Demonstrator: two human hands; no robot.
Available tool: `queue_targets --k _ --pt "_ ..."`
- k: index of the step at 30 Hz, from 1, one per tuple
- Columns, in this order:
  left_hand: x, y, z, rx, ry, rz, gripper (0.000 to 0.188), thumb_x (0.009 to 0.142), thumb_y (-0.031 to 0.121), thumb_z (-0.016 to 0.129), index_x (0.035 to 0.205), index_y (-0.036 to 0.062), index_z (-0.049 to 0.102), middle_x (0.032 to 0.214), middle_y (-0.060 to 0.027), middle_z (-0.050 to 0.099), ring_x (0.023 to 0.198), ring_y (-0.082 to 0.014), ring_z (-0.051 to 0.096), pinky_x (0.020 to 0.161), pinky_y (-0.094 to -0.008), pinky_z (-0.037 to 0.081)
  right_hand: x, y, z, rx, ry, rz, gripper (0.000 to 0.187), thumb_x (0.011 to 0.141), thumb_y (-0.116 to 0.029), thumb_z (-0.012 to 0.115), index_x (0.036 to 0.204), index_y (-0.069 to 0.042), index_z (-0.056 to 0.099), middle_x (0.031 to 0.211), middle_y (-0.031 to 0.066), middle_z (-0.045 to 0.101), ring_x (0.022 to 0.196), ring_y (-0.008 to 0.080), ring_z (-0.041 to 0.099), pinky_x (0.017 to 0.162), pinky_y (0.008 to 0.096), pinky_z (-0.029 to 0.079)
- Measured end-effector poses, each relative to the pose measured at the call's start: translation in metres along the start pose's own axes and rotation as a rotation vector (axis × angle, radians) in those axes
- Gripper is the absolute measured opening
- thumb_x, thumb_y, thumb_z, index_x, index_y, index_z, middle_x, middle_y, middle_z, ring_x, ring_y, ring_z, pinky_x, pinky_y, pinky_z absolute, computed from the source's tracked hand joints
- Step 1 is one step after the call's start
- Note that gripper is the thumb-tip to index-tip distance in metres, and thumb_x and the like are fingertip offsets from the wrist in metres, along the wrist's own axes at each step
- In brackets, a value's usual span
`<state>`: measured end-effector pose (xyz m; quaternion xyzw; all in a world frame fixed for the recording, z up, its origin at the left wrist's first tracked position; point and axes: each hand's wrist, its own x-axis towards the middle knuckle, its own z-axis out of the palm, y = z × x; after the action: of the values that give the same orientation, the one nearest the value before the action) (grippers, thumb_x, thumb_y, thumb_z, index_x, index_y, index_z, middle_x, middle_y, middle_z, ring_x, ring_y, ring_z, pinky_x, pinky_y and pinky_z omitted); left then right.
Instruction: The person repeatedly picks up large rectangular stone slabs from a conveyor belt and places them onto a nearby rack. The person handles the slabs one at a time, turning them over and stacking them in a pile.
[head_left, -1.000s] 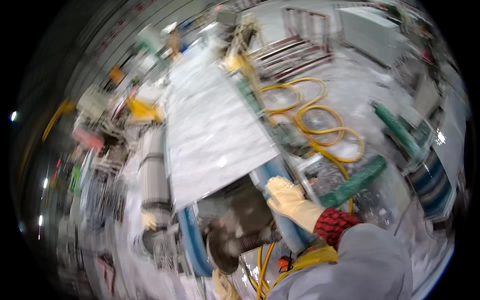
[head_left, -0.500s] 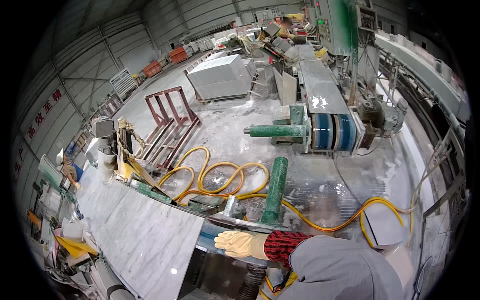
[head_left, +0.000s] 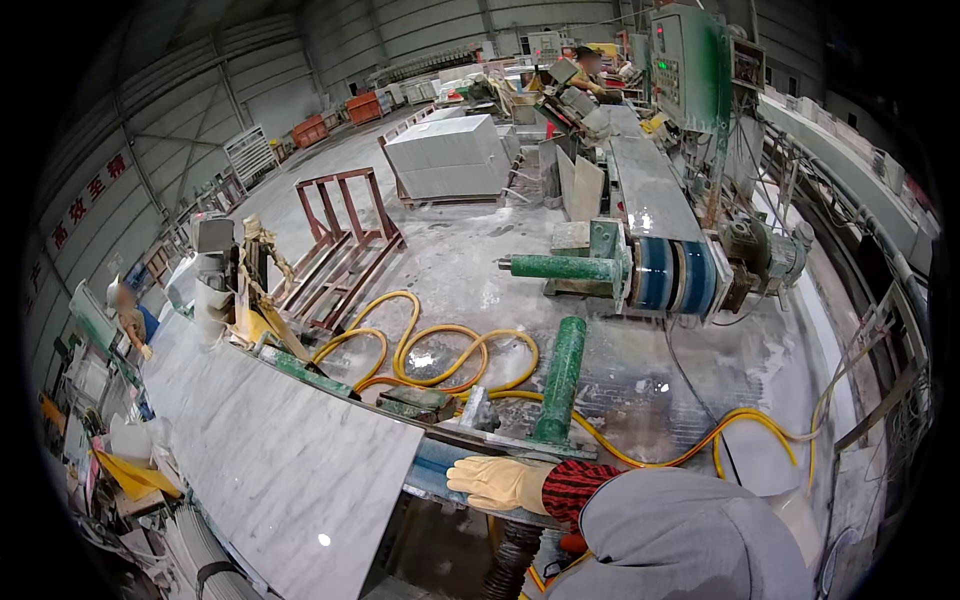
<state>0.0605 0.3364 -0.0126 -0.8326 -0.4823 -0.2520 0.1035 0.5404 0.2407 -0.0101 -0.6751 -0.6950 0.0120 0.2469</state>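
My right hand (head_left: 495, 484), in a cream work glove with a red-and-black checked cuff, reaches in from the lower right. Its fingers are stretched out flat toward the left and hold nothing. They rest on or just above a blue roller or belt end (head_left: 432, 465); contact is hard to tell. Just beyond the fingertips, with a small gap, is the corner of a polished white marble slab (head_left: 290, 440) with grey veins, lying on the conveyor. My left hand is out of view. A green upright post (head_left: 562, 380) stands behind my wrist.
Yellow hose (head_left: 440, 355) loops across the wet floor. Behind it stand a dark red metal rack (head_left: 345, 240) and a stack of pale stone slabs (head_left: 450, 160). Another conveyor (head_left: 650, 190) with a motor (head_left: 765, 250) runs far right. A co-worker (head_left: 130, 315) stands at the slab's far left.
The view has shifted slightly, so most things sit a little farther right. My right hand stays flat beside the slab's corner. The co-worker at the left has shifted posture a little.
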Motion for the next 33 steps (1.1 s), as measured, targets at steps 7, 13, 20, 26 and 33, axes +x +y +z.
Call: queue_targets --k 7,13,20,26,33 --pt "0.001 0.007 -0.009 -0.014 -0.005 0.025 0.041 0.107 0.020 0.066 0.137 -0.0085 0.069 0.137 -0.0363 0.067 0.130 -0.0515 0.062 0.115 -0.0582 0.046 -0.004 -0.003 -0.007 0.011 0.092 -0.039 0.048 0.094 -0.021 0.071 0.137 0.000 0.061 0.146 0.0211 0.057 0.135 0.0409 0.053 0.119 0.0499 0.043" --pt "-0.001 -0.006 0.005 -0.046 0.058 0.056 0.041 0.106 0.021 0.067 0.136 -0.0074 0.069 0.134 -0.0363 0.068 0.126 -0.0521 0.064 0.113 -0.0577 0.049 -0.004 -0.005 -0.009 0.011 0.103 -0.071 0.050 0.091 -0.020 0.073 0.134 0.001 0.060 0.140 0.0201 0.059 0.130 0.0404 0.055 0.115 0.0496 0.045" --pt "0.000 -0.003 0.007 0.004 0.088 0.065 0.038 0.106 0.023 0.069 0.131 -0.0050 0.072 0.129 -0.0316 0.071 0.120 -0.0487 0.067 0.109 -0.0560 0.051 0.002 0.011 -0.013 0.030 0.083 -0.217 0.042 0.095 -0.023 0.070 0.127 0.002 0.065 0.125 0.0169 0.063 0.119 0.0362 0.061 0.107 0.0461 0.050" --pt "0.006 0.010 -0.011 0.059 0.106 0.081 0.036 0.108 0.026 0.069 0.127 -0.0027 0.075 0.127 -0.0269 0.074 0.118 -0.0442 0.069 0.106 -0.0531 0.053 0.002 0.008 -0.018 0.025 0.113 -0.215 0.036 0.095 -0.020 0.071 0.124 -0.001 0.065 0.121 0.0145 0.062 0.115 0.0339 0.062 0.104 0.0444 0.051" --pt "0.001 0.018 -0.026 0.053 0.081 0.089 0.036 0.109 0.017 0.065 0.140 -0.0008 0.069 0.139 -0.0261 0.069 0.132 -0.0422 0.064 0.115 -0.0540 0.048 0.002 0.005 -0.024 0.090 0.085 -0.178 0.035 0.093 -0.017 0.073 0.123 -0.002 0.062 0.124 0.0155 0.061 0.115 0.0365 0.062 0.103 0.0467 0.052"
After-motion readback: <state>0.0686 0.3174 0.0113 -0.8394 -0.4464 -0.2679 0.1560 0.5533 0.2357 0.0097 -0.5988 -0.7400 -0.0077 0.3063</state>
